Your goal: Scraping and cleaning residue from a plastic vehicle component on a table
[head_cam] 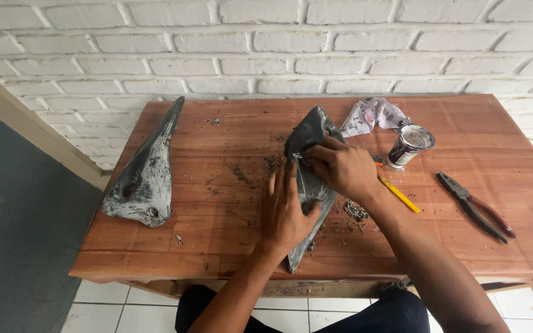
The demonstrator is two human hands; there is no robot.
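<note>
Lying at the far left of the wooden table [229, 253], a long grey pointed panel [145, 176] hangs its broad end just past the table's left edge, its tip aimed at the white brick wall [279, 43]. Bare wood, dotted with small dark crumbs, stretches between it and the middle, the widest open room on the top. At the centre a second dark panel [308, 139] lies with its narrow tip at the front edge; much of its middle is hidden under both hands. The left hand [285, 209] lies flat on it with fingers spread wide, pressing down. The right hand [340, 168] sits just beyond, its fingers curled and pinched at the panel's surface; whether they hold a small tool cannot be told, since the knuckles cover the spot. A pile of dark scrapings [356, 211] lies just beside the right wrist. A yellow-handled tool [400, 195] pokes out from under that forearm, its working end hidden. Behind it lie a crumpled rag [374, 115] and a small open tin [409, 146]. Pliers [476, 206] lie well apart near the right edge.
</note>
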